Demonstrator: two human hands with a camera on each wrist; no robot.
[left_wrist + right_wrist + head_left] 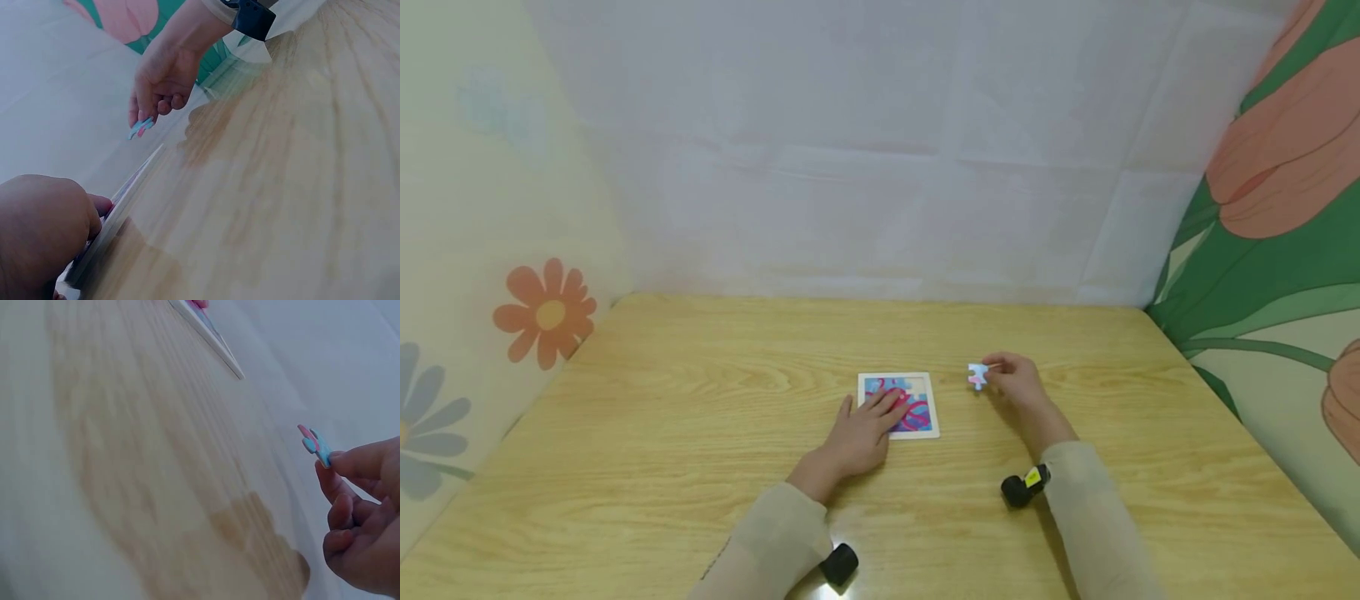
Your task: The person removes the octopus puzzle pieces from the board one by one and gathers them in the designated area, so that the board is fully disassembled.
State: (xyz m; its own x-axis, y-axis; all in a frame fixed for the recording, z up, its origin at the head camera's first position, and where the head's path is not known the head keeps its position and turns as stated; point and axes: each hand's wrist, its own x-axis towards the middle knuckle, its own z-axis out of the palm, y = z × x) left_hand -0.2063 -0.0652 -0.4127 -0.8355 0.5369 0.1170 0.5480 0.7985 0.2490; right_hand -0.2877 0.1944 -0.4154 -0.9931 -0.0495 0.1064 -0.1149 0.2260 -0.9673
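Note:
A white-framed jigsaw puzzle [917, 421] with a pink and blue picture lies flat on the table. Near its upper right corner a pale gap shows in the picture. My left hand [859, 437] rests on the puzzle's left part with its fingers spread out. To the right of the frame, my right hand [1018, 383] pinches a light blue and pink puzzle piece [977, 376] between thumb and forefinger, above the table. In the right wrist view the puzzle piece [317, 447] stands on edge at the fingertips, apart from the frame.
The wood-grain table [700, 367] reaches back to a white cloth wall [880, 167]. Flower-printed panels stand on both sides, with an orange flower [550, 315] at left and tulips [1285, 150] at right. Black wrist cameras [839, 565] sit at both sleeves.

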